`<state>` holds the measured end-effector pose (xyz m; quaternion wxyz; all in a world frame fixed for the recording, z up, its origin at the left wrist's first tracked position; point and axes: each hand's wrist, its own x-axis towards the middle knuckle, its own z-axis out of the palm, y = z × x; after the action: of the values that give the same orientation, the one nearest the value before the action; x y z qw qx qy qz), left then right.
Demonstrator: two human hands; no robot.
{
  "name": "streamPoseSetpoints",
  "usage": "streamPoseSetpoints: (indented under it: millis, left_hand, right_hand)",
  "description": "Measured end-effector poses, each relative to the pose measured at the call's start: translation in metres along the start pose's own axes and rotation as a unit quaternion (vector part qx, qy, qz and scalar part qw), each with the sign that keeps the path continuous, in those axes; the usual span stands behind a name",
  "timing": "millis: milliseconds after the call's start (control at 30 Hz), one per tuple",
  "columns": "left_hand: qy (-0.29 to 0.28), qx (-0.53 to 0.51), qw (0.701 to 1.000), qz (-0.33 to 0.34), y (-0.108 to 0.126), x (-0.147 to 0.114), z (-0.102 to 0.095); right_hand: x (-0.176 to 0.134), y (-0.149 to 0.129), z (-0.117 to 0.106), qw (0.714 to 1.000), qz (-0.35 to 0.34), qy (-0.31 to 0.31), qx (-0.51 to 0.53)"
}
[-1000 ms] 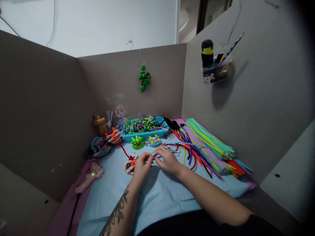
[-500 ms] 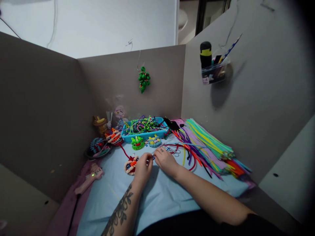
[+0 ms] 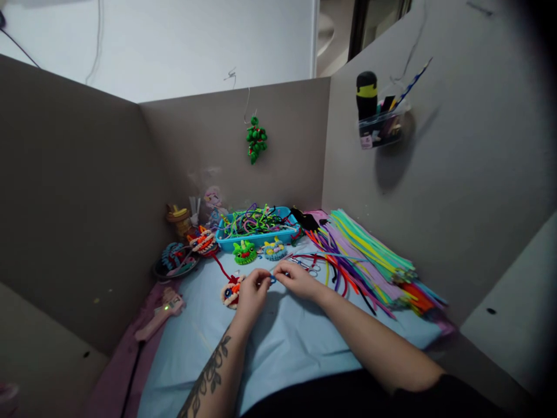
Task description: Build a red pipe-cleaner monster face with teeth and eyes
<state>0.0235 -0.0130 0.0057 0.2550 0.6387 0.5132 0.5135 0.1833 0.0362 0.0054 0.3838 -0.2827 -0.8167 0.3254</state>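
Between my fingertips, above the blue cloth, is a small curled piece of blue pipe cleaner. My left hand pinches it from the left. My right hand is closed at its right side, thumb and forefinger together; the fingers hide part of it. Partly behind my left hand lies a red, orange and cream lion-face figure with a blue eye. Just beyond my hands sit a green fuzzy face and a light-blue and yellow one. Scissors lie behind my right hand.
A blue tray of pipe cleaner scraps stands at the back. Pipe cleaner bundles spread along the right. On the left are a pink glue gun, a dark bowl and an orange lion-face figure. Grey panels surround the table.
My right hand's fingers have drawn slightly back and turned, so more of the blue loop shows. My left hand keeps its pinch. The view has shifted slightly.
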Motion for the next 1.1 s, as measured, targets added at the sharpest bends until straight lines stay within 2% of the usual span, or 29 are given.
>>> streamPoseSetpoints:
  millis: [133,267,467,633,767,833,933,1100]
  left_hand:
    - [-0.012,-0.122,0.990,-0.065,-0.002,0.002,0.001]
    - [0.002,-0.155,0.985,-0.082,-0.002,0.003,0.000]
    - [0.018,-0.170,0.980,-0.097,0.000,0.003,0.000]
    - [0.026,-0.154,0.983,-0.098,-0.001,0.002,0.000]
    - [0.026,-0.113,0.990,-0.076,-0.005,0.001,0.000]
    - [0.033,-0.080,0.995,-0.053,-0.007,0.000,0.000]
    - [0.049,-0.012,0.999,-0.002,-0.007,-0.001,0.000]
    - [0.046,0.082,0.992,0.088,0.000,-0.005,-0.001]
  right_hand:
    - [0.001,-0.001,0.007,0.992,0.062,0.003,0.110]
    - [0.002,0.001,0.014,0.977,0.104,0.015,0.183]
    - [0.000,-0.005,0.016,0.994,0.042,0.075,0.060]
    - [-0.001,-0.009,0.015,0.994,0.028,0.096,0.033]
    - [-0.002,-0.008,0.014,0.997,0.007,0.072,0.027]
    - [-0.003,-0.008,0.013,0.996,0.000,0.091,0.011]
    - [-0.005,-0.008,0.011,0.990,-0.024,0.133,-0.041]
    - [-0.008,-0.009,0.011,0.981,-0.080,0.109,-0.142]
